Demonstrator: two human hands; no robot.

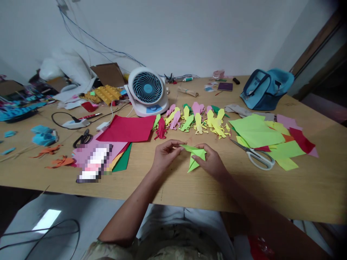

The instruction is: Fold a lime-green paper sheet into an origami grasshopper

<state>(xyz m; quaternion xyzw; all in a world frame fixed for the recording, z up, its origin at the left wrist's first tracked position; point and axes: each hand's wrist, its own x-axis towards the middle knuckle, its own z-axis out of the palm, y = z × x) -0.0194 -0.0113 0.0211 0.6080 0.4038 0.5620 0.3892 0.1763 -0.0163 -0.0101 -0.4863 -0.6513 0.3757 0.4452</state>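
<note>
A partly folded piece of lime-green origami paper is held just above the front of the wooden table, with pointed flaps sticking out. My left hand pinches its left tip between thumb and fingers. On the other side my right hand grips the folded body, thumb on top. Beyond both hands stands a row of folded paper figures in pink, yellow, green and red. White-handled scissors lie to the right of my right hand, partly against loose paper sheets.
A red sheet tops a paper stack at left, beside a blurred-out phone-like object. Orange folded figures lie farther left. Behind the row stand a white fan and, at back right, a blue bag. The table ends near my lap.
</note>
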